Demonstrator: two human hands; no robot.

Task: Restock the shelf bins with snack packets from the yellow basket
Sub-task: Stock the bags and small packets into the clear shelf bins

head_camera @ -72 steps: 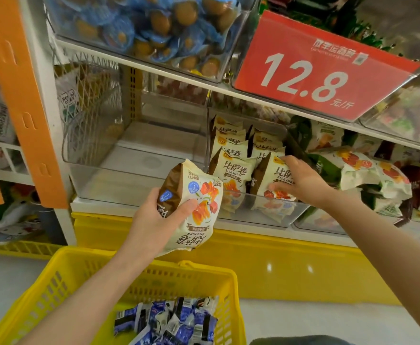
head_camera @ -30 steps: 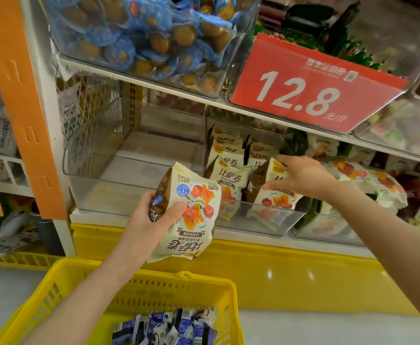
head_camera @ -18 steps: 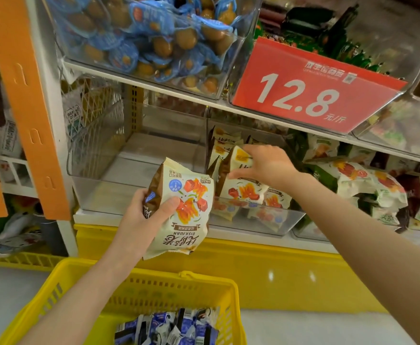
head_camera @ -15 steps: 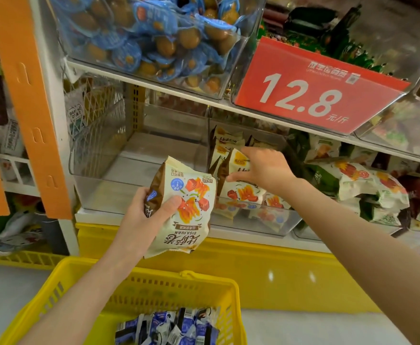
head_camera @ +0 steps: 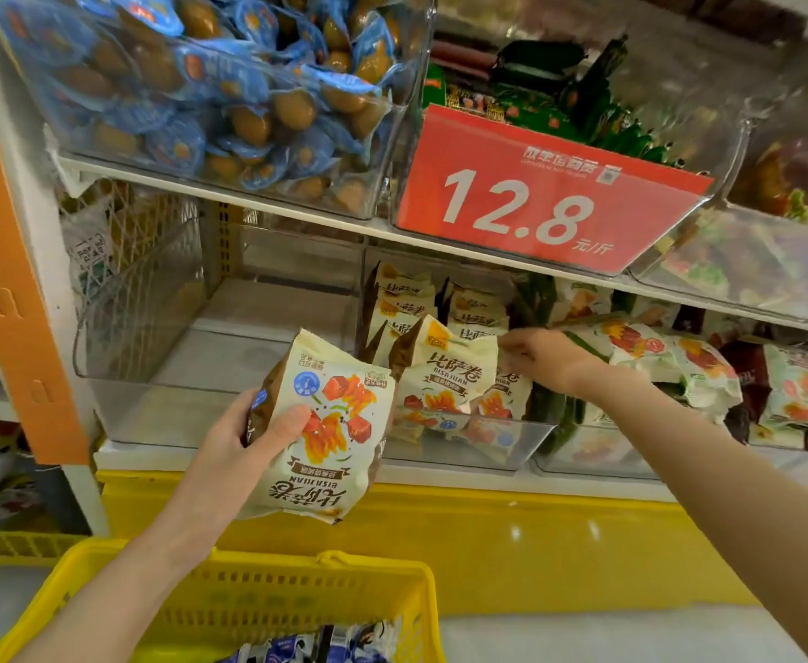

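1. My left hand (head_camera: 244,442) grips a cream-and-brown snack packet (head_camera: 330,423), with the thumb across its printed face and the fingers behind it.
2. That snack packet is upside down and off every surface. It hangs in front of the lower shelf's front edge, above the far rim of the yellow basket (head_camera: 249,571).
3. My right hand (head_camera: 543,358) reaches over the front wall of a clear bin (head_camera: 464,447) on the lower shelf. Its fingertips are at the right edge of the front packet (head_camera: 445,370) standing there.
4. I cannot tell whether the right hand pinches that front packet or only touches it.
5. The clear bin holds rows of the same cream packets, standing upright behind the front one. It sits under the red price sign (head_camera: 536,198) reading 12.8.
6. Just left of it, at the shelf's left end, is a second bin (head_camera: 177,366), beside the orange post (head_camera: 5,279).
7. The yellow basket is at the bottom of my view, below the shelf's yellow base (head_camera: 488,543). Blue-and-white packets (head_camera: 325,648) lie inside it by its far wall.
8. On the upper shelf, a bin of blue-wrapped snacks (head_camera: 225,88) sits above the second bin.
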